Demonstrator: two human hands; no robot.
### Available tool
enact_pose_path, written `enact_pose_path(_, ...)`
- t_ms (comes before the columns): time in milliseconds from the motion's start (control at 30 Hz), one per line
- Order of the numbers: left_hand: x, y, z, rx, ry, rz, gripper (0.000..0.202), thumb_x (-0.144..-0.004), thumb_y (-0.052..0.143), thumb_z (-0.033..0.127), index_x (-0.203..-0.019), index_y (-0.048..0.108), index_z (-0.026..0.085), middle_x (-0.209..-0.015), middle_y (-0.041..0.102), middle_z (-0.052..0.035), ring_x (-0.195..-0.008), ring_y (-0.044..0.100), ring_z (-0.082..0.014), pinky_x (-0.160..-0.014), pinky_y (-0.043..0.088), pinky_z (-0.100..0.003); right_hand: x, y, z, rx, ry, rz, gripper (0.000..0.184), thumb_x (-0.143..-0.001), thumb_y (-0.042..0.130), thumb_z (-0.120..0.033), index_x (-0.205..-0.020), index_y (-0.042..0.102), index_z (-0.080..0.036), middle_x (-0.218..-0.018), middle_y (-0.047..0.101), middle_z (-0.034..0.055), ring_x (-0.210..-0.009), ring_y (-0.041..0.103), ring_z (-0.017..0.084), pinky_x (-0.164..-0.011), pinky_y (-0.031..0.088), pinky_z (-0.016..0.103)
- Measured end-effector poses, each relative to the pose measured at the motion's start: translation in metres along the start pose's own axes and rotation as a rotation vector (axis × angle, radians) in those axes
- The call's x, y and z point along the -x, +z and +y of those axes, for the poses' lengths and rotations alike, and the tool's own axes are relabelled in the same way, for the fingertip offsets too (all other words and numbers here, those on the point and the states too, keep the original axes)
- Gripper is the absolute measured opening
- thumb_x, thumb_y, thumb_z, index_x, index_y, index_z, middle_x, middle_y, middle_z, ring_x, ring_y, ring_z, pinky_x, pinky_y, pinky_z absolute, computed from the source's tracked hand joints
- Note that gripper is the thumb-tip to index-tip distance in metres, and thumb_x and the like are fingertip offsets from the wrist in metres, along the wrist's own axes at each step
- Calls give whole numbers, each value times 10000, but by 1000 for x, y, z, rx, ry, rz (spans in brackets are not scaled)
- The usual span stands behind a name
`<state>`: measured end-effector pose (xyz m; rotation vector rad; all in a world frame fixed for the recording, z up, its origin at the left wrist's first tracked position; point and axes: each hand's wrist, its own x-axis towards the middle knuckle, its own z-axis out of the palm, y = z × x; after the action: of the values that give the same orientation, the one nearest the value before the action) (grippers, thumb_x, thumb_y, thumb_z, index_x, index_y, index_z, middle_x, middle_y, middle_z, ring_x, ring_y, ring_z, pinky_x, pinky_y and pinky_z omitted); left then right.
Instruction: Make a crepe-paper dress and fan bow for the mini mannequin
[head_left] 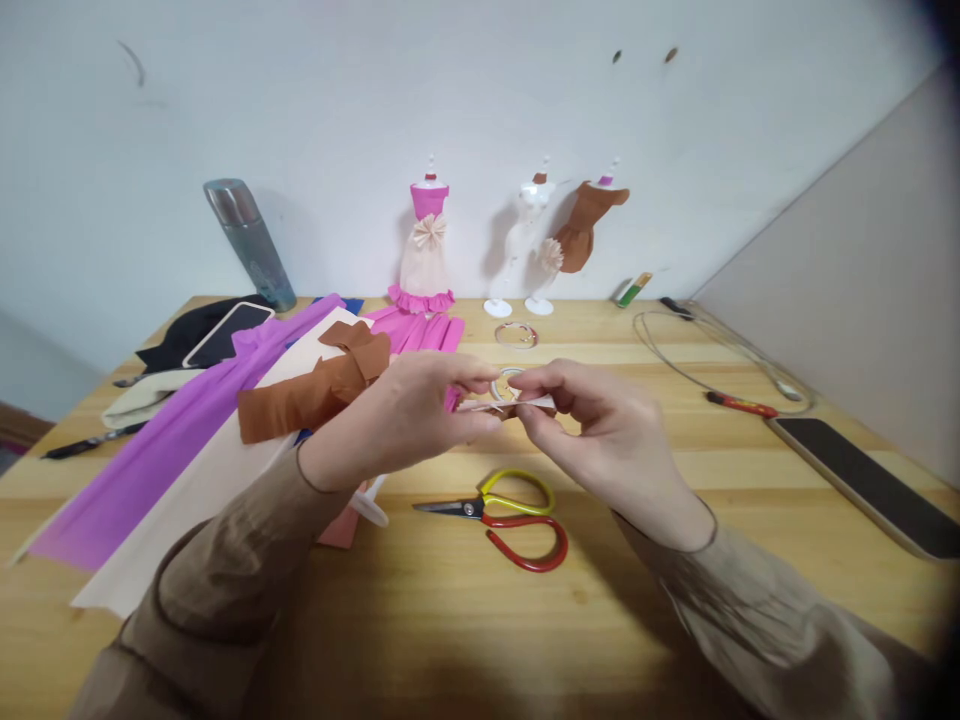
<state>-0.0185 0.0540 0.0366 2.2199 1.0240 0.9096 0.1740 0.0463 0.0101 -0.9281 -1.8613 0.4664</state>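
Both my hands meet above the middle of the wooden table (675, 640). My left hand (409, 415) pinches one end of a small folded strip of pale paper (525, 403). My right hand (600, 440) pinches the other end with thumb and forefinger. A small roll of clear tape (508, 380) shows just behind the fingertips. Under my left wrist part of a white stand (370, 503) and a pink piece are half hidden. Scissors (510, 512) with yellow and red handles lie shut on the table just below my hands.
Sheets of purple (150, 450), cream and brown crepe paper (315, 385) lie at the left. Three small mannequins (427, 245) with paper dresses stand at the back wall. A steel bottle (247, 240), a phone (225, 333), a tablet (870, 480), a cable (712, 345) and a red tool (739, 404) are around.
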Motion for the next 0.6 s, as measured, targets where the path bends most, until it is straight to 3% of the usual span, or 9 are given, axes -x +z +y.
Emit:
enact_pose_path(100,0,5,-6,87,52,75,147,-754,637,145,-880,712,145,-793,719,-34,-687,610,-113,-661,471,-238,0,0,-1,-11,37,-5,167,-757,592,-98,-885,668,-174,-755,687,29,-564,578,118,-517,482,257)
enact_pose_path(233,-2,14,-7,-1,127,139,98,-774,634,145,-687,678,134,-728,677,-42,-704,578,-128,-685,447,-269,0,0,-2,-3,29,-13,144,-759,597,-113,-867,668,-176,-781,701,35,-571,584,119,-511,481,252)
enact_pose_path(400,-6,10,-1,180,-33,21,201,-786,586,102,-590,622,132,-540,586,16,-570,511,-76,-609,413,-222,0,0,0,18,9,-19,160,-758,591,-104,-872,676,-177,-779,704,35,-583,592,120,-526,489,252)
enact_pose_path(600,-10,8,-3,424,-266,-24,129,-746,603,128,-618,592,119,-549,553,29,-526,480,-53,-505,367,-180,0,2,2,24,-4,-29,156,-756,582,-101,-854,676,-176,-759,693,29,-598,606,123,-542,484,253)
